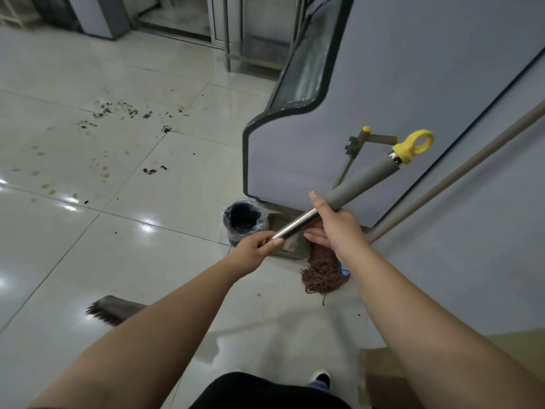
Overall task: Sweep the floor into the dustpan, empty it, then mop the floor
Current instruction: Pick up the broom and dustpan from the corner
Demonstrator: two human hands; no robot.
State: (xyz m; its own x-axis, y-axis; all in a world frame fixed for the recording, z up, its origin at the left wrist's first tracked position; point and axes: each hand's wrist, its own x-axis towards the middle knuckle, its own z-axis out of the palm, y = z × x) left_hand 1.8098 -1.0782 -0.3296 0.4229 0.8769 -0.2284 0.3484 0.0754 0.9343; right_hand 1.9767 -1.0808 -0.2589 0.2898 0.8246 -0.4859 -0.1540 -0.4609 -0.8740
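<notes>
I see a grey display cabinet (398, 93) with a dark curved edge and a glass front at upper right. A cardboard box (380, 376) sits at lower right, against the pale wall (486, 246). Far off stand metal frame legs (227, 33) and a doorway threshold (177, 28) — both blurred. At the bottom edge — black clothing (265, 391) and a dark shoe (321, 379).

Between the fingers of the left hand (256, 246) and the right hand (333, 228) the broom handle (298, 224) shows bare, shiny metal. Just past the right fingertips it wears a matt grey foam sleeve (365, 180), ending in a glossy yellow plastic loop (414, 146). The floor tiles (88, 231) look smooth and glossy.
</notes>
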